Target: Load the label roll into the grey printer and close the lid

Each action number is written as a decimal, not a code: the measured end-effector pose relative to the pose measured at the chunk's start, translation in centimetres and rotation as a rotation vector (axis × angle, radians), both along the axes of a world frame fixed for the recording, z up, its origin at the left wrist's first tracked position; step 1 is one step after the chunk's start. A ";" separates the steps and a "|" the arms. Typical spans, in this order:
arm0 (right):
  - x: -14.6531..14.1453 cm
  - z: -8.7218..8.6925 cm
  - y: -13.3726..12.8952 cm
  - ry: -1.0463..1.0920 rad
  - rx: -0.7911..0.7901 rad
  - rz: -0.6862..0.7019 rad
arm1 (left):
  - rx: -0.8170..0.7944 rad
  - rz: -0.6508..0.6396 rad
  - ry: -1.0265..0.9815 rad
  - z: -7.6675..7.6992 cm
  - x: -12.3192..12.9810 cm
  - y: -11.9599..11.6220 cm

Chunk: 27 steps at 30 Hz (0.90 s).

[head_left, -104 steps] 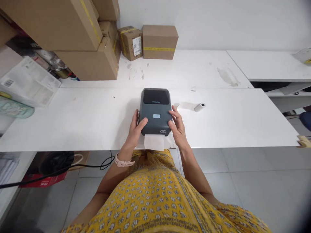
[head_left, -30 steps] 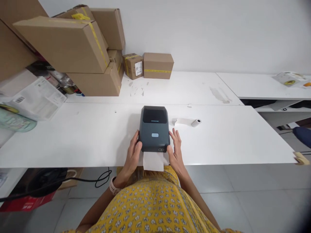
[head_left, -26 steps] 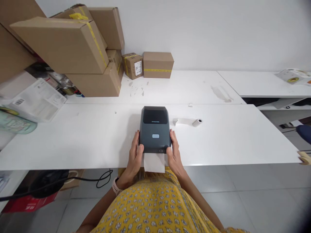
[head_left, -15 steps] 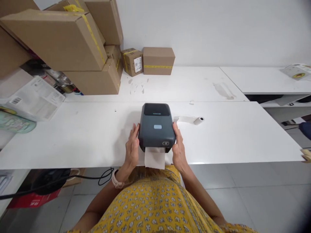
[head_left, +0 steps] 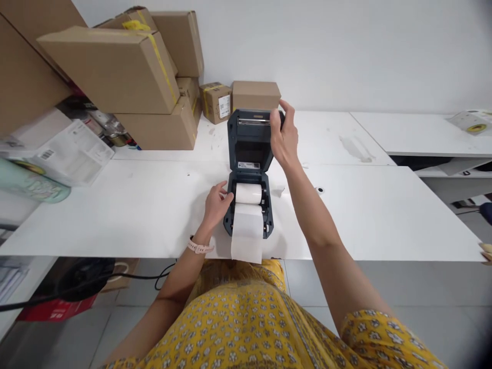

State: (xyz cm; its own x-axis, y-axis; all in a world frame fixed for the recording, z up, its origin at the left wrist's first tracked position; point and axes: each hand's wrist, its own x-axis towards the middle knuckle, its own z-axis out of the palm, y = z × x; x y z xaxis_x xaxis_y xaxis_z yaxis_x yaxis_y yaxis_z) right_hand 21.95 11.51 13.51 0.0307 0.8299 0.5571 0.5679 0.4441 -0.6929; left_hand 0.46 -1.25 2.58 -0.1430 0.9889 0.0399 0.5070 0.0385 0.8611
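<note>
A dark label printer (head_left: 270, 218) stands on the white table with its lid (head_left: 251, 141) raised. Inside lies a white paper roll (head_left: 248, 193), and its loose paper strip (head_left: 247, 236) hangs over the printer's front toward the table edge. My right hand (head_left: 283, 130) grips the top right corner of the lid, thumb on the inner face and fingers behind. At the left side of the printer body is my left hand (head_left: 218, 205), its fingers slightly bent and apart, the thumb touching the rim beside the roll.
Cardboard boxes (head_left: 111, 72) are stacked at the back left, with two smaller boxes (head_left: 217, 102) beside them. Plastic packages (head_left: 73, 154) and a green bottle (head_left: 38, 182) lie at the left. Behind my right forearm, a small roll (head_left: 320, 190) shows partly on the table (head_left: 376, 215).
The printer lid has swung from closed to raised, showing the paper roll. My right hand has moved from the printer's side up to the lid; my left hand has shifted slightly up along the left side.
</note>
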 end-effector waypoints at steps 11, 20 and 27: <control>0.1 -2.0 -6.9 -0.135 0.130 0.095 | -0.170 -0.157 0.390 2.3 0.3 0.2; -2.2 -5.9 -6.5 -0.896 -0.573 0.534 | -0.199 -0.156 0.484 2.1 0.6 0.4; -0.6 -4.3 -5.5 -0.614 -0.528 0.707 | -0.174 -0.200 0.545 2.3 0.6 0.5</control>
